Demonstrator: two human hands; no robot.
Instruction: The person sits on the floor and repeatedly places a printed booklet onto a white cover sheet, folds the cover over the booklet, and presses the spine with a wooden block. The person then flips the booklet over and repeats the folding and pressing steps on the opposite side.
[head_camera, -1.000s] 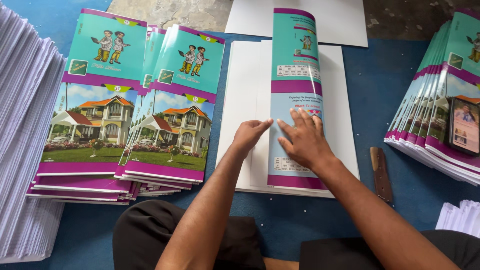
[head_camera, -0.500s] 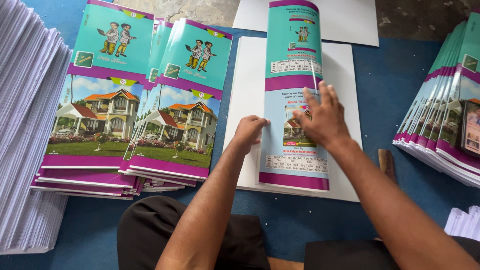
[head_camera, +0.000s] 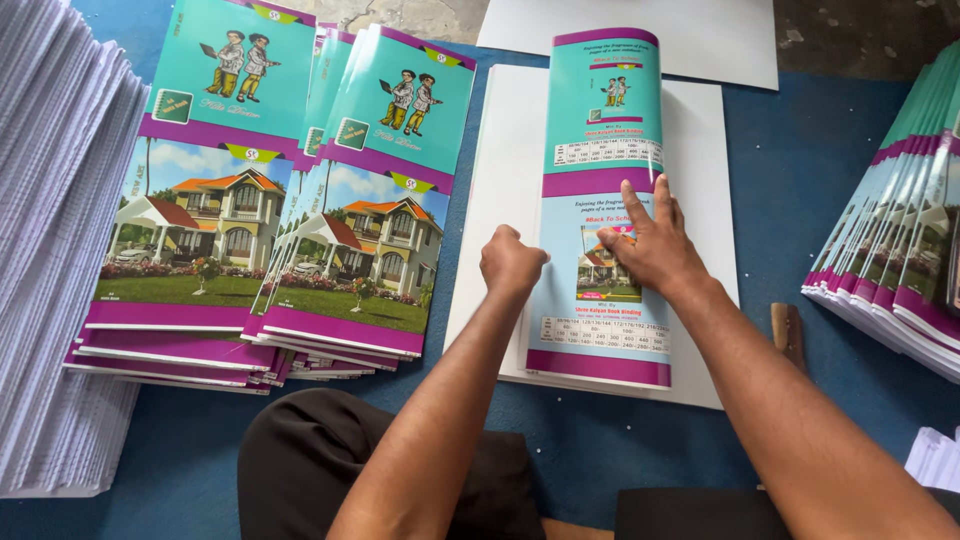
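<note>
Cover sheet handling on the white pad

Printed cover sheet (head_camera: 603, 200) is lying lengthwise on a stack of white sheets (head_camera: 500, 200), which is resting on the blue mat (head_camera: 800, 170). The sheet's far end is curling upward in a roll, so the cover is not sitting flat.

Right hand (head_camera: 655, 250) is pressing down on the middle of the cover, fingers spread wide and flat, gripping nothing. Left hand (head_camera: 512, 262) is resting at the cover's left edge, curled into a loose fist; whether it is pinching the edge cannot be told from this view.

Handling judgement: the cover is appearing thin, light and glossy. It is likely bending easily, sliding on the smooth paper beneath, and creasing if pinched hard. Flat palm pressure near the centre, or a light hold along a long edge, is looking safest.

Surroundings: finished book stacks (head_camera: 280, 220) with house pictures are sitting to the left, just beside the white pad. A tall pile of white pages (head_camera: 50, 250) is standing at far left. Fanned covers (head_camera: 900, 230) are lying at right, well apart. A wooden-handled tool (head_camera: 787, 335) is lying near the right forearm.
</note>
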